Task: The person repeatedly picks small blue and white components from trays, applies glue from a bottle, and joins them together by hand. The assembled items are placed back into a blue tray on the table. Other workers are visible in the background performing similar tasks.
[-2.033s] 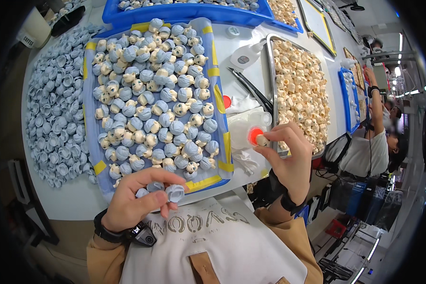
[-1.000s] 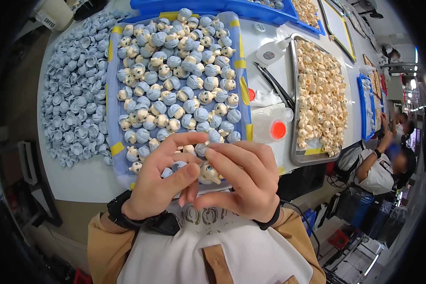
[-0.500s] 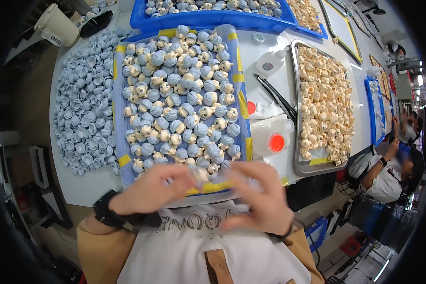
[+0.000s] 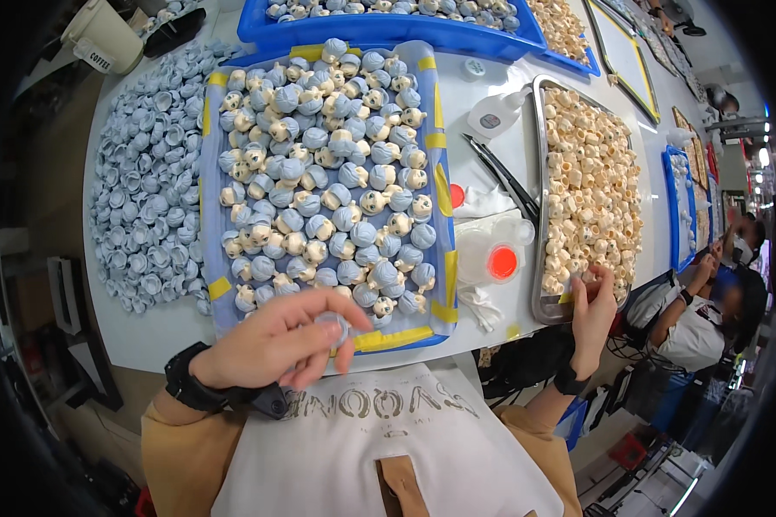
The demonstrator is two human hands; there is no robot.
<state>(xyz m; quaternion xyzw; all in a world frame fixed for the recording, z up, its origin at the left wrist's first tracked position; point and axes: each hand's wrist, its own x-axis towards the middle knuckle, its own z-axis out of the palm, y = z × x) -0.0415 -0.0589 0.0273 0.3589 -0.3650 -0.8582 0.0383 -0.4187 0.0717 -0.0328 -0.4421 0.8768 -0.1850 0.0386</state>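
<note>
My left hand (image 4: 276,343) is closed in front of the near edge of a lined tray (image 4: 450,220), pinching a small pale blue hair shell (image 4: 335,331) between thumb and fingers. My right hand (image 4: 596,317) has reached the near end of a metal tray (image 4: 539,303). Its thumb and fingertips are bent together over the beige doll-face pieces (image 4: 590,189) heaped there; what lies between them is hidden. Small doll heads (image 4: 372,202) with blue hair and beige faces fill the lined tray in loose rows.
Loose blue hair shells (image 4: 151,198) are piled at the left. Between the trays are black tweezers (image 4: 504,172), a white bottle (image 4: 496,112), a red-centred container (image 4: 502,260) and crumpled white tissue (image 4: 483,308). Blue bins (image 4: 388,33) stand behind. Another person (image 4: 707,323) sits at the right.
My right hand has swung from the lined tray's near edge to the metal tray on the right. The doll head between my hands is gone; my left hand now holds a hair shell.
</note>
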